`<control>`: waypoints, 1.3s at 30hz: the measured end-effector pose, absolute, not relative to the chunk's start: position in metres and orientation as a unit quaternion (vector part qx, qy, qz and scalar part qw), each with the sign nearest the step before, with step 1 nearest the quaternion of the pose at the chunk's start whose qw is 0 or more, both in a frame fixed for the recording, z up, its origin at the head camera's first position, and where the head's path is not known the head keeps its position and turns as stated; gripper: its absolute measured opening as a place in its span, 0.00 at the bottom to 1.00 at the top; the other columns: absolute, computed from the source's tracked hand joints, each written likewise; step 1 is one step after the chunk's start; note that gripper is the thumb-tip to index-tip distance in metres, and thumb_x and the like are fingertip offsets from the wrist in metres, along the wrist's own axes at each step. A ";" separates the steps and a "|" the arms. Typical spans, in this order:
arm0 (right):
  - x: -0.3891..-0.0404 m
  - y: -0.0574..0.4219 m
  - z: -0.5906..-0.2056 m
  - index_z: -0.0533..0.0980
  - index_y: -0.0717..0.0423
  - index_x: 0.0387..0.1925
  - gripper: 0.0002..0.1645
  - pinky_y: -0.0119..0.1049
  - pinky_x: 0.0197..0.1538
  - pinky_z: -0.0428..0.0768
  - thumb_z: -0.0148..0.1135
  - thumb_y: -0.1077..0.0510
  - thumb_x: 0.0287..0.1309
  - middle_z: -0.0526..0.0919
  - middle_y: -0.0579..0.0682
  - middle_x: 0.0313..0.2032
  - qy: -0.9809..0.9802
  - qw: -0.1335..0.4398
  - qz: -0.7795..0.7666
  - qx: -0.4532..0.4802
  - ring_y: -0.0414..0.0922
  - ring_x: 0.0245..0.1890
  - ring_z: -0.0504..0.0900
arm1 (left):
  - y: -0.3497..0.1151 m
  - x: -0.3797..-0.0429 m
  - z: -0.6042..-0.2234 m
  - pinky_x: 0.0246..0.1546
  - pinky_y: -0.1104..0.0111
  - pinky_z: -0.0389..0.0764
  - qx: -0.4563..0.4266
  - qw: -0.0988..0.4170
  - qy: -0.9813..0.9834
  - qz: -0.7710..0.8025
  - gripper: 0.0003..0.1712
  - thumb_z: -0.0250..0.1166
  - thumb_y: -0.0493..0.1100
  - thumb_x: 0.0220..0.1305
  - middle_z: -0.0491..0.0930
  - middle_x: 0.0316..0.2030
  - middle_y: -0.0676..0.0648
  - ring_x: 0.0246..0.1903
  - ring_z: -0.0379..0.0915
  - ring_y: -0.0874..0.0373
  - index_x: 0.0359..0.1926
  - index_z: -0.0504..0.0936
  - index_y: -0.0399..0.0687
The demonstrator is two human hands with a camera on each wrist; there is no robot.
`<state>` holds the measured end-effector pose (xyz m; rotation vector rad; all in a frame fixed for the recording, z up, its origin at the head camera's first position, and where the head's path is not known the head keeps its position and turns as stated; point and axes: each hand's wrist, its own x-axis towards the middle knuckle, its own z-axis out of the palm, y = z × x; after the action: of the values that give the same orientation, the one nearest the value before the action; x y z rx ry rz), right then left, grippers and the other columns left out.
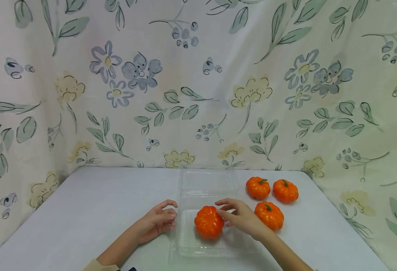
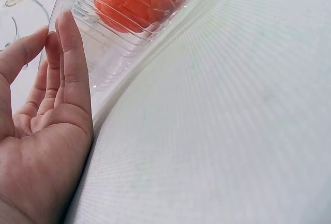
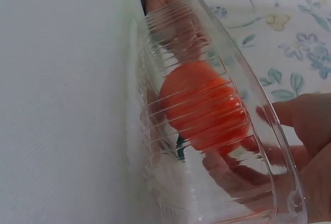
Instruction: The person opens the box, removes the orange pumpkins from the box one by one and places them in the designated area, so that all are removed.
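Observation:
A clear plastic clamshell box (image 1: 184, 244) lies on the table with its lid (image 1: 206, 180) folded back toward the curtain. Inside the base sits a small orange pumpkin (image 1: 209, 222); its green stem (image 3: 180, 147) points down, seen through the ribbed wall in the right wrist view. My right hand (image 1: 240, 218) reaches over the box's right side, fingertips at the pumpkin's right side, fingers loosely bent and not wrapped round it. Beside the box's left rim rests my left hand (image 1: 155, 222), its fingers relaxed and holding nothing. The left wrist view shows its thumb (image 2: 23, 53) near the fingertips.
To the right of the box stand three more small pumpkins: one front (image 1: 269, 216), one at the back (image 1: 257, 188) and one farther right (image 1: 285, 191), all with green stems. A white cloth covers the table (image 1: 117, 199). Behind it hangs a flowered curtain (image 1: 198, 94).

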<state>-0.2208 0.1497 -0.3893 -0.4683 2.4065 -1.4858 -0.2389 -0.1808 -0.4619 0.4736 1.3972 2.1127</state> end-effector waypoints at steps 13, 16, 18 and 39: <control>-0.218 0.143 -0.393 0.74 0.61 0.68 0.29 0.44 0.44 0.90 0.66 0.52 0.73 0.80 0.62 0.59 0.826 0.164 -0.518 -0.152 0.47 0.42 0.85 | -0.181 -0.239 -0.461 0.43 0.75 0.85 0.191 0.281 0.515 0.787 0.13 0.52 0.33 0.80 0.80 0.37 0.56 0.37 0.82 0.65 0.56 0.71 0.55; -0.219 0.142 -0.394 0.73 0.61 0.68 0.29 0.44 0.45 0.90 0.66 0.52 0.73 0.80 0.63 0.60 0.823 0.167 -0.521 -0.153 0.47 0.44 0.84 | -0.181 -0.239 -0.460 0.43 0.75 0.84 0.195 0.281 0.513 0.787 0.13 0.52 0.33 0.80 0.80 0.37 0.56 0.37 0.82 0.65 0.56 0.71 0.55; -0.219 0.142 -0.394 0.73 0.60 0.69 0.29 0.45 0.45 0.90 0.66 0.52 0.73 0.79 0.63 0.60 0.821 0.169 -0.524 -0.151 0.47 0.45 0.84 | -0.181 -0.238 -0.460 0.43 0.75 0.84 0.196 0.281 0.511 0.788 0.13 0.52 0.33 0.80 0.80 0.37 0.56 0.37 0.82 0.65 0.56 0.71 0.55; -0.216 0.146 -0.388 0.75 0.58 0.68 0.29 0.47 0.52 0.88 0.69 0.56 0.70 0.79 0.61 0.65 0.821 0.144 -0.516 -0.195 0.52 0.55 0.82 | -0.181 -0.239 -0.459 0.42 0.76 0.84 0.182 0.283 0.517 0.787 0.13 0.53 0.32 0.80 0.80 0.36 0.57 0.36 0.82 0.65 0.56 0.70 0.54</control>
<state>-0.2164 0.1457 -0.3877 -0.5629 2.3671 -1.4876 -0.2387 -0.1808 -0.4593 0.4867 1.3832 2.1084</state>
